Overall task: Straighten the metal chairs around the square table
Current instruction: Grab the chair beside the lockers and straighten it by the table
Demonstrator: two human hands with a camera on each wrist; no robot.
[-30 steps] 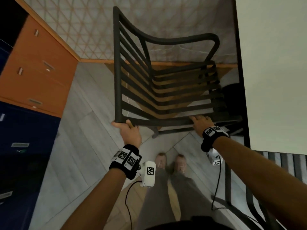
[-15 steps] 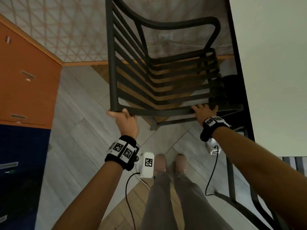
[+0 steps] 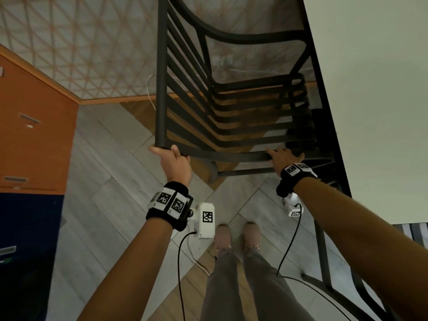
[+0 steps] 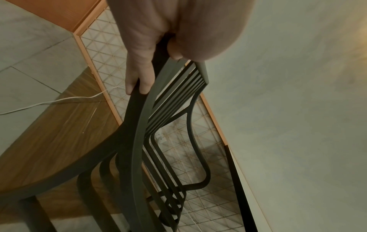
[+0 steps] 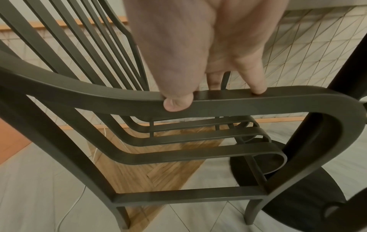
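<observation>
No words, numbers or brands can be read anywhere; the wristbands (image 3: 170,202) and the small white camera housings (image 3: 205,220) carry only black-and-white square code markers.

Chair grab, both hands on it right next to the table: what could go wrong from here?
1. The right hand only pinches the armrest of the chair with thumb and fingertips; that hold could slip if the chair drags.
2. The armrest sits close to the table edge, so a push that way may pinch the right-hand fingers.
3. A white cable lies on the floor near the chair's legs; a leg could snag it.
</observation>
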